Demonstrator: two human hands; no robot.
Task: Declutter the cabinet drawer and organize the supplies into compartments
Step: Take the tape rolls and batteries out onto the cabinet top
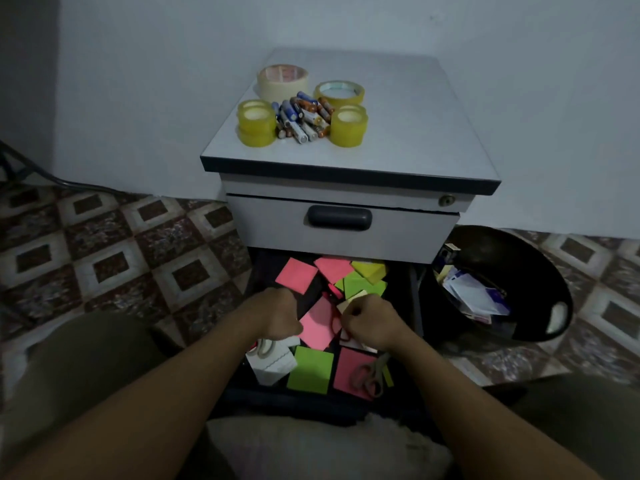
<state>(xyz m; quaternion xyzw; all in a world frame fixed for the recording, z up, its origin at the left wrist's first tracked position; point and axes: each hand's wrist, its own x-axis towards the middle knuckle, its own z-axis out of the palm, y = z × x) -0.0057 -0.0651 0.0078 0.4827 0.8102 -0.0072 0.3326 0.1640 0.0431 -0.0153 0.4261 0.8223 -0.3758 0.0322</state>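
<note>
With both hands down in the open lower drawer (408, 282), risk runs left to right: left hand (280, 315) is curled, grip state I can't tell, right beside scissors (265, 348) on a white pad, so a blind grab could catch the blades; right hand (369, 320) has its grip pinched on something small, looks like a red loop, which could slip back into the pile. Drawer's a dim jumble of pink (296, 275) and green sticky pads (310, 370), overlapping, no dividers visible; tape rolls (256, 124) and batteries (301, 117) sit up on the cabinet top (415, 133).
</note>
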